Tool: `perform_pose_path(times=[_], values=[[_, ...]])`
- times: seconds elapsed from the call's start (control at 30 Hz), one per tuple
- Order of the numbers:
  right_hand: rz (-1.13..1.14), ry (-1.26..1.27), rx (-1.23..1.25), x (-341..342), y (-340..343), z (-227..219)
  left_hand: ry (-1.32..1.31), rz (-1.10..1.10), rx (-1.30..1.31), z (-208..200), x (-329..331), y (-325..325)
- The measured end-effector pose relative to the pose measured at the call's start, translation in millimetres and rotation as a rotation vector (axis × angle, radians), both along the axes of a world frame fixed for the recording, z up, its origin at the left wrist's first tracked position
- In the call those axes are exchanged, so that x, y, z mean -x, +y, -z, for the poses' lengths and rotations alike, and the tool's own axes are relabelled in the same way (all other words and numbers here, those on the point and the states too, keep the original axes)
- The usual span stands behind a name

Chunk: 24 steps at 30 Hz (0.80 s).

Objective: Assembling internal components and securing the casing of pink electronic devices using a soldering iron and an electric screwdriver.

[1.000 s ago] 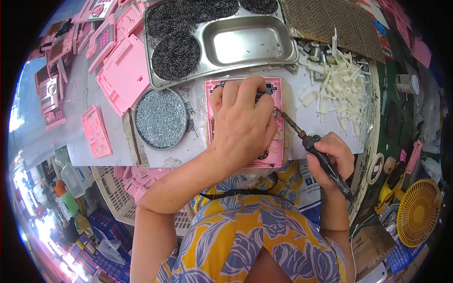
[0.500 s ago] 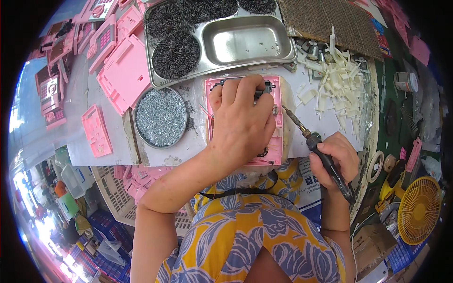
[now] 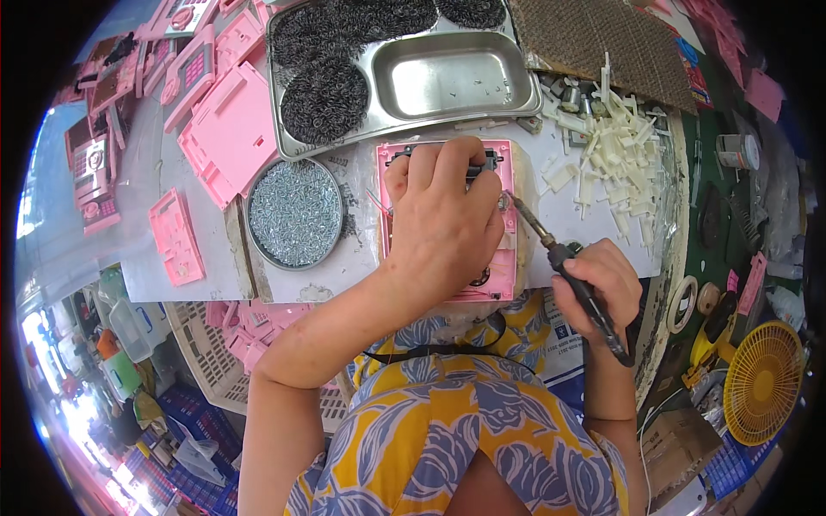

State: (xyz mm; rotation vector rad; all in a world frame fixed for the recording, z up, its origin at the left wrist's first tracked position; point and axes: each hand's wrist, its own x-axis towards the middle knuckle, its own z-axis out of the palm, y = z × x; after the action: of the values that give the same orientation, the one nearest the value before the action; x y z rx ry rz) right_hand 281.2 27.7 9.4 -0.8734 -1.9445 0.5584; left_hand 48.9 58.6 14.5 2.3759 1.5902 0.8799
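Counter (image 3: 559, 236) in pale grey carries a pink panel (image 3: 503, 258), lying flat just in front of the person. The left hand (image 3: 443, 219) lies on top of the panel, fingers (image 3: 426, 168) curled over its far edge and pressing it down. The right hand (image 3: 602, 284) sits at the near right edge of the counter, fingers wrapped tight around a black screwdriver (image 3: 572, 275); its thin metal tip slants up-left to the panel's right edge, beside the left hand.

Left of the panel stands a round tin (image 3: 295, 213) full of small silver screws. Behind it lies a steel tray (image 3: 404, 73) with 1 bare compartment and dark wire coils in the others. Right of the tray lies a brown mesh sheet (image 3: 602, 34). White plastic offcuts (image 3: 615, 155) lie heaped to the right of the panel.

More pink parts (image 3: 225, 129) are stacked to the left, some with small grey button pads, and 1 flat pink piece (image 3: 175, 236) lies apart near the left edge. A yellow fan (image 3: 761, 383) stands on the floor at the right. A white crate (image 3: 202, 344) sits below the counter.
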Motion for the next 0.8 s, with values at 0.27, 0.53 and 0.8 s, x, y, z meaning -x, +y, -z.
perform_pose_path(times=[0.27,0.53,0.8], values=[[0.037,0.071,0.057,-5.9,-5.8,0.8,0.001,0.002,0.027,-3.1,-0.1,-0.7],[0.065,0.079,0.058,-11.1,-6.6,-3.5,0.02,0.017,0.014,-3.8,0.9,0.8],[0.015,0.047,0.045,-5.7,-2.0,-3.0,0.023,0.023,0.013,-4.0,2.2,0.7]])
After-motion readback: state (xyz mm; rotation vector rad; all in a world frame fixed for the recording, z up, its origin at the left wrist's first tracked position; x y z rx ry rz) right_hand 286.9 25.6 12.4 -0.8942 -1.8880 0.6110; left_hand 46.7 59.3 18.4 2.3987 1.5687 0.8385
